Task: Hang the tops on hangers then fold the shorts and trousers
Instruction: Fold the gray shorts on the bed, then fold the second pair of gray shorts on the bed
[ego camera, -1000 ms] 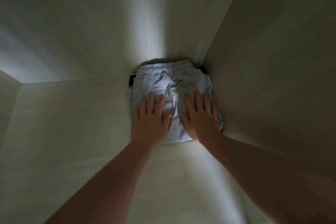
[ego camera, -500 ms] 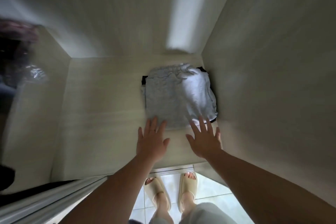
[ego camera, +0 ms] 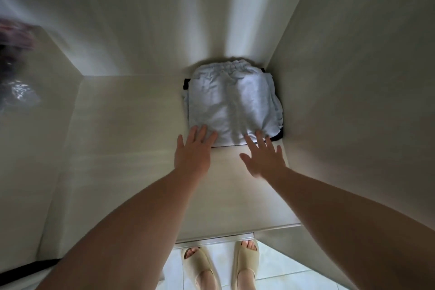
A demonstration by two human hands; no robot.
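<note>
A folded pair of light grey shorts [ego camera: 231, 103] with an elastic waistband lies on a pale wardrobe shelf [ego camera: 131, 129], pushed into the back right corner. It rests on a dark folded garment [ego camera: 279, 137] whose edges show at the left and right. My left hand [ego camera: 193, 150] is flat with fingers apart, its fingertips over the near left edge of the shorts. My right hand [ego camera: 264, 156] is spread just in front of the near right edge, holding nothing.
The wardrobe's right side panel [ego camera: 353, 92] rises close beside the pile, and the back panel [ego camera: 153, 19] stands behind it. A blurred dark shape with clear plastic [ego camera: 16, 70] sits beyond the left panel. My sandalled feet [ego camera: 221, 263] stand on white tiles below the shelf's front edge.
Both hands lay flat on top of the shorts, then drew back toward me to the near edge. The view dropped back, so the shelf's front edge and my feet appear.
</note>
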